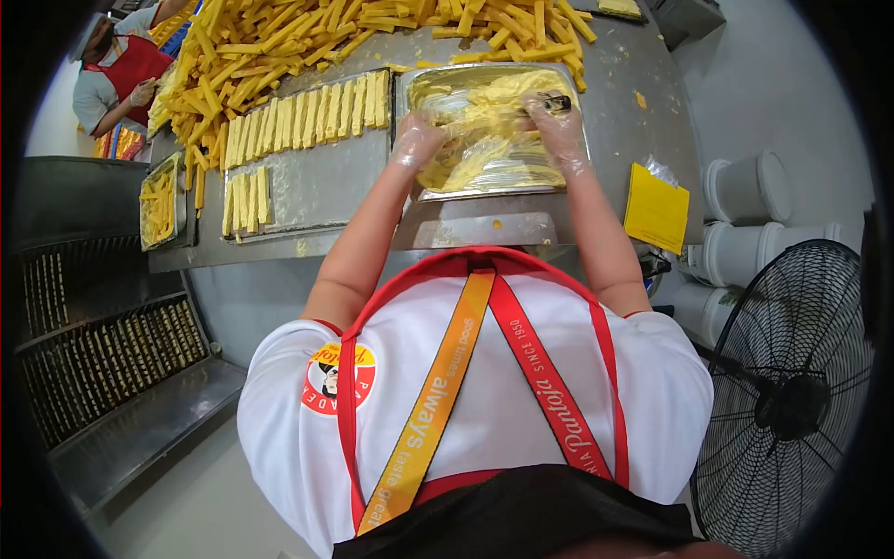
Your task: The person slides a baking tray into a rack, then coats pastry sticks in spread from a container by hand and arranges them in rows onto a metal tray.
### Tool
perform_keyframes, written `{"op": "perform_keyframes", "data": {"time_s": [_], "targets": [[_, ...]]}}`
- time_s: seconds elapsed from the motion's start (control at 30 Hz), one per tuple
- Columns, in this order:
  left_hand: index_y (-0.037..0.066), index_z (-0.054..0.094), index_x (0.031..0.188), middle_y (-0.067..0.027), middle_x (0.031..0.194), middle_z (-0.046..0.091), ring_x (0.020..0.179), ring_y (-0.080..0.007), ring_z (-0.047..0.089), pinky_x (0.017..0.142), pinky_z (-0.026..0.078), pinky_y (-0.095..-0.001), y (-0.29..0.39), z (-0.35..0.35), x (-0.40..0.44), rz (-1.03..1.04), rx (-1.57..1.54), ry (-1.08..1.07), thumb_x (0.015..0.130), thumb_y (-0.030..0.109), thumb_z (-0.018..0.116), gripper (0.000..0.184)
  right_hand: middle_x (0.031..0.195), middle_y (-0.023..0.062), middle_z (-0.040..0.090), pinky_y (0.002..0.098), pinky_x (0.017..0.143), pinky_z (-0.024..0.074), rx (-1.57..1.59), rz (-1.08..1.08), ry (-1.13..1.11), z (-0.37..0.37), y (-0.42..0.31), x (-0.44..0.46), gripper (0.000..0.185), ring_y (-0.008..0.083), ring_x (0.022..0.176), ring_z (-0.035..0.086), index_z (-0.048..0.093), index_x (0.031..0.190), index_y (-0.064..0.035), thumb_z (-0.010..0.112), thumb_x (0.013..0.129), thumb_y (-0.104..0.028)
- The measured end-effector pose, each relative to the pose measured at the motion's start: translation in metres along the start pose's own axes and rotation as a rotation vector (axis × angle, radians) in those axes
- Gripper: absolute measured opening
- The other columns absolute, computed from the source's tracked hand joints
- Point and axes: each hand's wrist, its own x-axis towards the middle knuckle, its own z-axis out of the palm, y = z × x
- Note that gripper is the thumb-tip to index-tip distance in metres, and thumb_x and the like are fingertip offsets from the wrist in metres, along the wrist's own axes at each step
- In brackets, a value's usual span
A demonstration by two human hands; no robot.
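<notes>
A metal tray [577, 166] holds soft pale-yellow cream [498, 168], smeared over its bottom and sides. My left hand [418, 140], in a clear plastic glove, is at the tray's left side with its fingers curled down at the cream. What those fingers hold, if anything, I cannot make out. Gloved the same way, my right hand [556, 135] grips a black-handled tool [558, 103] over the tray's right part; its working end is hidden. Left of the cream, a flat baking tray [321, 186] carries a long row of cream-coated sticks [307, 116] and a shorter row below it [246, 201].
A big heap of yellow cake sticks [270, 42] covers the table's far side. A small tray of sticks [160, 207] stands at the left edge. A yellow cloth [656, 209] lies right. White buckets [748, 186], a fan [792, 405], a tray rack [112, 373] and another person [121, 70] surround the table.
</notes>
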Motion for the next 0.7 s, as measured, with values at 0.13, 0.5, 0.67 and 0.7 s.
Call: {"op": "perform_keyframes", "data": {"time_s": [0.13,0.5,0.67,0.7], "targets": [[0.008,0.068,0.090,-0.0157,0.079,0.067,0.074,-0.0351,0.065,0.066,0.051,-0.0444,0.006,-0.005,-0.007,0.431,0.197,0.065,0.078,0.020,0.068,0.016,0.094,0.0101,0.067,0.0283,0.059,0.0597,-0.069,-0.040,0.024,-0.005,-0.005,0.009,0.024,0.0186,0.070,0.067,0.061,0.107,0.0042,0.068,0.087,-0.008],[0.011,0.057,0.108,-0.0129,0.072,0.060,0.065,-0.0335,0.061,0.053,0.047,-0.0437,-0.012,-0.002,0.007,0.955,0.316,0.216,0.083,0.009,0.060,0.025,0.091,0.0120,0.067,0.0284,0.050,0.0567,-0.107,0.075,0.043,0.009,-0.022,0.017,0.025,0.0194,0.068,0.067,0.060,0.104,0.0061,0.067,0.084,-0.006],[0.010,0.056,0.110,-0.0150,0.075,0.062,0.069,-0.0345,0.063,0.059,0.049,-0.0455,-0.005,-0.003,-0.008,0.680,0.322,0.193,0.076,0.017,0.068,0.037,0.095,0.0089,0.066,0.0276,0.053,0.0581,0.196,0.038,-0.142,0.012,-0.012,0.018,0.031,0.0170,0.076,0.066,0.060,0.107,0.0041,0.071,0.082,-0.009],[0.009,0.060,0.100,-0.0150,0.075,0.063,0.073,-0.0344,0.063,0.063,0.050,-0.0455,-0.004,-0.009,-0.011,0.575,0.380,0.167,0.070,0.022,0.071,0.035,0.094,0.0088,0.066,0.0274,0.053,0.0574,0.054,0.064,-0.088,0.013,-0.016,0.016,0.031,0.0170,0.073,0.066,0.060,0.107,0.0044,0.071,0.082,-0.010]]}}
